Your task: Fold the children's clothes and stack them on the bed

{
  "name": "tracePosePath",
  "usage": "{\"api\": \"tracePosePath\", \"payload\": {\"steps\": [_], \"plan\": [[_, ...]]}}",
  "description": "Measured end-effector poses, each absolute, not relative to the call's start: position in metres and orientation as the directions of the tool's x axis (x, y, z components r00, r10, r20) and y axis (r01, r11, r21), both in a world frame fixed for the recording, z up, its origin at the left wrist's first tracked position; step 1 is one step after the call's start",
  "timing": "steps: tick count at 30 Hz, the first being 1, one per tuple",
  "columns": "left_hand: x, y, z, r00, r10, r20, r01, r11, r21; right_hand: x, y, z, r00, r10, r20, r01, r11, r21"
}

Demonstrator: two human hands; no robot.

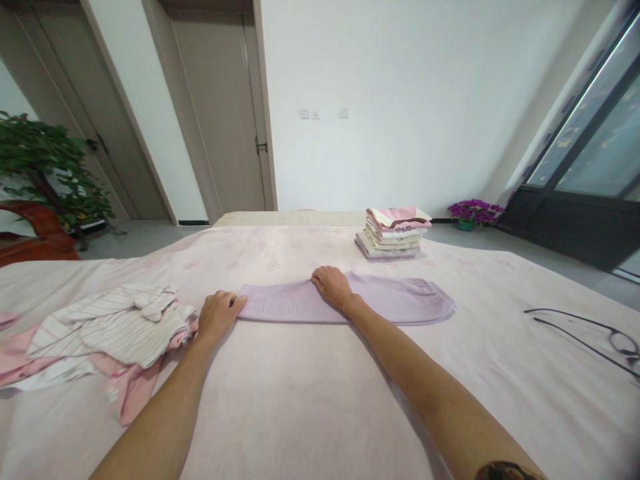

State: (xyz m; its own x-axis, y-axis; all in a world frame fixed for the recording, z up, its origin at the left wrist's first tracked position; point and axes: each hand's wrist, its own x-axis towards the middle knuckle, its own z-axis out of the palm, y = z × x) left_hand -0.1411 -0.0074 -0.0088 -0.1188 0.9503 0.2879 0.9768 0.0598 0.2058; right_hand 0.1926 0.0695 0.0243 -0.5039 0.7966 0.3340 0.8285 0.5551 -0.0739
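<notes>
A pair of lavender ribbed pants [295,303] lies flat across the bed-like surface, folded lengthwise into a long strip with what looks like its waistband at the right. My left hand [219,315] is closed at the strip's left end, thumb on the fabric edge. Around the middle of the far edge, my right hand [332,285] has its fingers curled down and pinching the cloth. The right forearm crosses over the near edge of the pants and hides a small part of them.
Loose striped and pink clothes [113,323] lie crumpled at the left, close to my left forearm. A stack of folded clothes [393,235] stands beyond the pants. Eyeglasses [613,330] rest at the right. A pale pink floral sheet [300,400] covers the surface.
</notes>
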Motion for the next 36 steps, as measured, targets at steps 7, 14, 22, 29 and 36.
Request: {"api": "tracePosePath", "payload": {"steps": [7,14,22,29,36], "plan": [[-0.140,-0.009,-0.006,-0.124,0.954,0.272,0.967,0.055,0.250,0.191,0.069,0.025,-0.368,0.890,0.269,0.899,0.414,-0.141],[-0.135,-0.012,-0.001,-0.154,0.954,0.258,0.969,0.095,0.229,0.188,0.071,0.027,-0.420,0.879,0.225,0.888,0.450,-0.098],[-0.132,-0.015,0.001,-0.154,0.953,0.262,0.982,0.118,0.148,0.180,0.044,0.024,-0.589,0.723,0.360,0.748,0.657,-0.094],[-0.134,-0.013,-0.002,-0.152,0.951,0.269,0.985,0.122,0.123,0.175,0.026,0.009,-0.728,0.662,0.177,0.653,0.749,-0.115],[-0.134,-0.014,-0.003,-0.167,0.945,0.281,0.983,0.139,0.120,0.184,0.030,0.009,-0.655,0.733,0.182,0.719,0.679,-0.147]]}}
